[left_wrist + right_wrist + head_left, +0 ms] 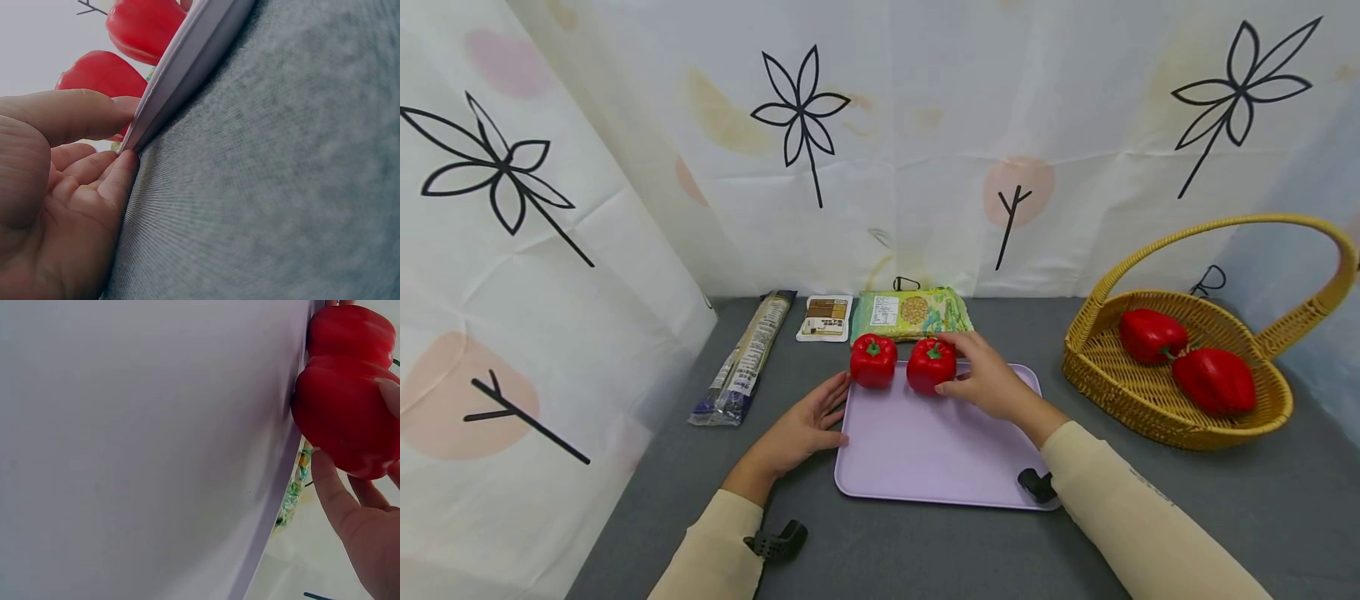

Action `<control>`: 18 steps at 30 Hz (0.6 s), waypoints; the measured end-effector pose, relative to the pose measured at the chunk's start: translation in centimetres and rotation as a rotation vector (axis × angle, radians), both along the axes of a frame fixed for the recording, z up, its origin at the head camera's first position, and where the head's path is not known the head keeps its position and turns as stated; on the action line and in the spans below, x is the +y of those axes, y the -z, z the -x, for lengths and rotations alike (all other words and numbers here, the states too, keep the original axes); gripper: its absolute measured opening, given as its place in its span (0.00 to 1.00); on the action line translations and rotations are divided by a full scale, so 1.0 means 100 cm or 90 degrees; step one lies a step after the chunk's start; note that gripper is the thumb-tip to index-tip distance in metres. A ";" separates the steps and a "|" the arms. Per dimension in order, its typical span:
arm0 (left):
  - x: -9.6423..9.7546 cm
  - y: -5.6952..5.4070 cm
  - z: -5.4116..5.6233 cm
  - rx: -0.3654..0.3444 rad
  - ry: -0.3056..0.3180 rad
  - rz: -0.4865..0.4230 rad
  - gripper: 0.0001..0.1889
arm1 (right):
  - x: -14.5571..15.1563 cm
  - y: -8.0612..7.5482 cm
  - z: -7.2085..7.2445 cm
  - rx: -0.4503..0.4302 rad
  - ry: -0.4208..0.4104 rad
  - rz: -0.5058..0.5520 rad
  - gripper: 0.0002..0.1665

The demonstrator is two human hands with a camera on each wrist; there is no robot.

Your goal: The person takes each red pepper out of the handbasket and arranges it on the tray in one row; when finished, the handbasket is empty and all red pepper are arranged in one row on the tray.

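A red pepper [931,367] is gripped by the right hand [988,379], the thumb pressed to its near side and the fingers curled round its far right side. It is held at the far edge of the tray, near the middle, with its green stem turned up. A second pepper [873,362] is set just to its left, at the tray's far left corner, and a narrow gap is seen between the two from the head view. Most of the lilac tray [940,458] is left bare in front of them. Its left edge is touched by the left hand [801,429], whose thumb is laid at the rim and kept apart from the outstretched fingers.

Just behind the peppers, a green packet [917,312] is laid flat, with a small brown and white sachet [825,318] placed beside it on the left. Farther left, a long clear packet [748,358] with blue ends is set at a slant. Well to the right of the tray stands a yellow woven basket [1120,408] with a tall arched handle, in which two more red peppers [1216,381] are held side by side. All of this is carried by a dark grey bench [925,550], which is backed by a pale cloth [925,108] printed with black line flowers and soft coloured patches.
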State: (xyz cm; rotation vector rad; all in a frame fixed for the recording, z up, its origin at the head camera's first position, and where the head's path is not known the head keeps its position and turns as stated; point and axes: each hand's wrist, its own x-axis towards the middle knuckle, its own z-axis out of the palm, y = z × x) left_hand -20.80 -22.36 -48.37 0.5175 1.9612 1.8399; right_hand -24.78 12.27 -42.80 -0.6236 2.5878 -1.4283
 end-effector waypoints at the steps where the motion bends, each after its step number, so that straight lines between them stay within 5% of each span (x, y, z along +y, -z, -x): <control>1: 0.000 0.000 0.000 0.000 0.000 0.000 0.56 | -0.001 0.000 0.000 -0.002 -0.006 0.002 0.46; 18: 0.000 0.000 0.000 0.000 -0.002 0.002 0.55 | -0.013 -0.003 0.004 -0.016 -0.017 -0.003 0.48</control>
